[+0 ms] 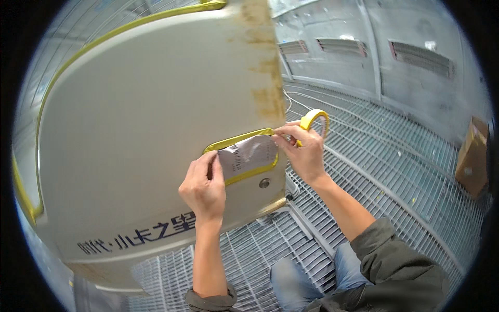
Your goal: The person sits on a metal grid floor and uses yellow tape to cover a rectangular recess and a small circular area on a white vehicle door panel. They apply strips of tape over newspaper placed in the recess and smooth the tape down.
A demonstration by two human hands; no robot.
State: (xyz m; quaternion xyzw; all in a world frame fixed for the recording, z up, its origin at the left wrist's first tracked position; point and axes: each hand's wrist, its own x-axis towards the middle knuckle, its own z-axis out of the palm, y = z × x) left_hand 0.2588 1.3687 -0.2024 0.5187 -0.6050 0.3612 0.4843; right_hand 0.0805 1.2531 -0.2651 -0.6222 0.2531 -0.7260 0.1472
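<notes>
A pale vehicle door stands before me, with yellow masking tape outlining its handle recess. Over the recess lies a crumpled sheet of printed paper. My left hand pinches the sheet's left edge, fingers closed against the door. At the upper right corner, the fingertips of my right hand are pressed together on the paper and the tape edge. A roll of yellow masking tape hangs on the fingers of that same hand. What lies behind the paper is hidden.
A round lock sits below the recess, and dark lettering runs along the door's lower part. Metal grating forms the floor. A cardboard box stands at the right by a grey wall with vents.
</notes>
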